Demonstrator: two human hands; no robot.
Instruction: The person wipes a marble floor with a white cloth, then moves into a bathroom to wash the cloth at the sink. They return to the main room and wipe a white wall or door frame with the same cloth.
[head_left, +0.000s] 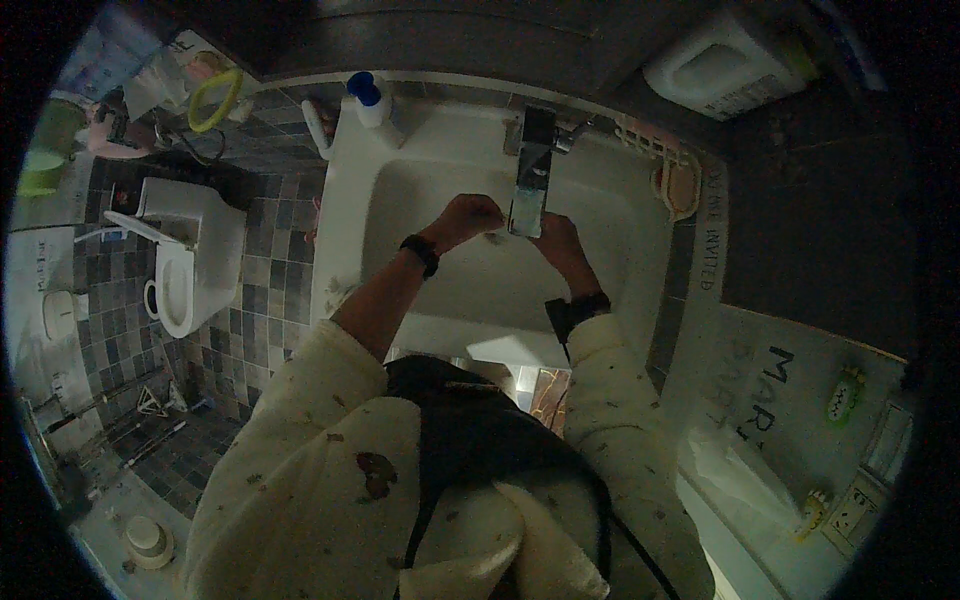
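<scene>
A broad, flat-topped faucet (533, 161) reaches over a white washbasin (420, 300). Just left of its spout end is my left hand (477, 215), fingers curled inward; whether it holds something small is unclear. My right hand (556, 234) is at the right side of the spout end, its fingers partly hidden behind it. A dark band circles each wrist. Behind the spout stands the metal faucet handle (570, 139). A white bottle with a blue cap (371, 105) is on the basin's back left corner.
Soap in a dish (680, 187) lies at the basin's right rim, beside a plastic rack (645, 139). A white container (724, 67) is at the upper right. To the left are a toilet (178, 289) with its lid raised and a tiled floor (277, 255). A yellow ring (215, 101) hangs at the upper left.
</scene>
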